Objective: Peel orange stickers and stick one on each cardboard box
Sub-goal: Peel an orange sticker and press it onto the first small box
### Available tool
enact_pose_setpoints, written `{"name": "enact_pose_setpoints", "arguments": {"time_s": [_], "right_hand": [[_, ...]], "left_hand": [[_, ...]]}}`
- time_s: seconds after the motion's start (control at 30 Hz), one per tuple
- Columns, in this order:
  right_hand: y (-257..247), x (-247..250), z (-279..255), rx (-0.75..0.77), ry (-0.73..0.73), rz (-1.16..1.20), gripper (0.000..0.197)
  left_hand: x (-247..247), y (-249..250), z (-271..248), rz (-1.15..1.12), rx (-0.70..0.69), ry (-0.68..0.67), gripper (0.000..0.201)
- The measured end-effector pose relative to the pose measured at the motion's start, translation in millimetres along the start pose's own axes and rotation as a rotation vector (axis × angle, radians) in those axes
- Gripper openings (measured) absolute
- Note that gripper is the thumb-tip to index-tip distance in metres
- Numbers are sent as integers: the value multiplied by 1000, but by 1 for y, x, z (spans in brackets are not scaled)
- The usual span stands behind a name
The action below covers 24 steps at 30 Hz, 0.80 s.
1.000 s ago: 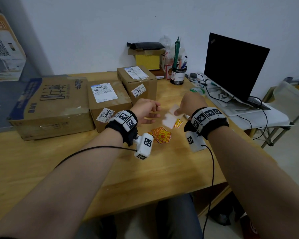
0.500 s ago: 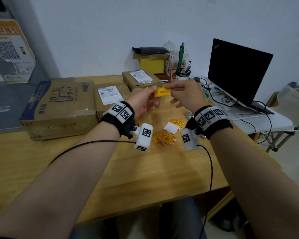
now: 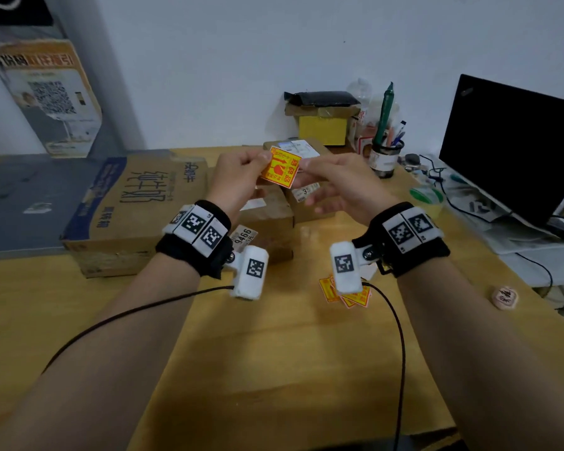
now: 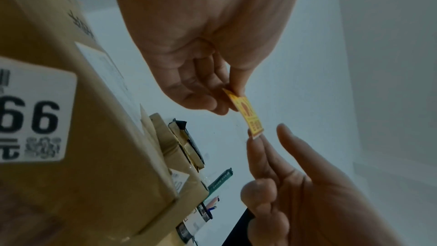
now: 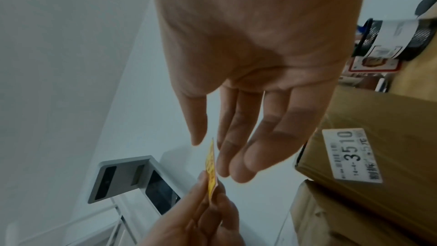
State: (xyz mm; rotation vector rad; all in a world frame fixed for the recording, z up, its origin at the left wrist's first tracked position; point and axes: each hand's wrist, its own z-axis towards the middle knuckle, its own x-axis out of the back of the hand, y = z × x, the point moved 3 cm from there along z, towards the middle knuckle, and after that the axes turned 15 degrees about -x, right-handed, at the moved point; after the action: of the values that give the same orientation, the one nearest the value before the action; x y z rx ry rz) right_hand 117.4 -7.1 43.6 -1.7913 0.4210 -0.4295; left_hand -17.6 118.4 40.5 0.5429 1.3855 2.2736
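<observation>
Above the boxes: sticker held up, peel about to start.

Left hand [image 3: 238, 180] fingers [image 4: 201, 100] pinch one corner of the sticker [image 3: 281, 169]; right hand [image 3: 336, 187] fingers [image 5: 236, 152] lie straight and apart, tips at the opposite corner, clamped on nothing. Beyond the sticker sit the boxes [image 3: 137, 206]; spare stickers [image 3: 349, 292] lie on the tabletop [image 3: 274, 353] nearer the person. Next, likely: lift that corner from its backing.

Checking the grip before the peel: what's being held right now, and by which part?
One orange sticker, in the air. The left hand pinches its left edge between thumb and fingers; the right hand meets the opposite corner with its fingertips.
</observation>
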Motion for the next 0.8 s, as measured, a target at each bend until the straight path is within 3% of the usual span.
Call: {"name": "enact_pose_setpoints", "arguments": {"time_s": [0.13, 0.23, 0.5, 0.67, 0.8], "right_hand": [[2, -10, 20, 17, -30, -32, 16], [2, -11, 32, 50, -4, -51, 13], [1, -11, 49, 106, 36, -41, 9], [5, -4, 53, 144, 88, -44, 10], [0, -3, 53, 202, 103, -54, 8]], "left_hand": [[2, -7, 2, 1, -50, 0, 23], [4, -12, 5, -42, -17, 11, 6], [7, -24, 10, -72, -39, 58, 18], [3, -24, 11, 38, -81, 134, 24], [-8, -12, 11, 70, -111, 41, 26]]}}
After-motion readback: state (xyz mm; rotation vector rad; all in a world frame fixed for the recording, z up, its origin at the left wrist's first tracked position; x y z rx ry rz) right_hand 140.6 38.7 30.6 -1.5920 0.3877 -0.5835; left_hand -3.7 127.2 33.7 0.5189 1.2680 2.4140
